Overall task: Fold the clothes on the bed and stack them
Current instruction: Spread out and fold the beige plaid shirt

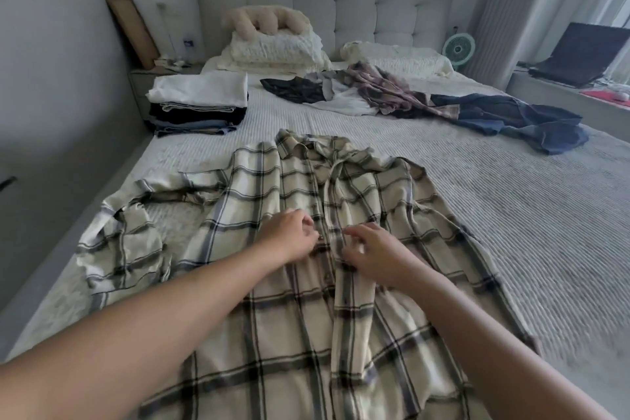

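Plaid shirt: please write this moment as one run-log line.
plaid shirt spread flat | left hand, right hand at button placket | folded stack far left

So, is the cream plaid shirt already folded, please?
No, the cream plaid shirt lies spread open on the bed, sleeve out.

Big cream plaid button-up shirt [272, 215] spread flat near the bed's foot edge; folded stack [199, 106] by the left edge, unfolded pile [426, 102] toward the headboard.
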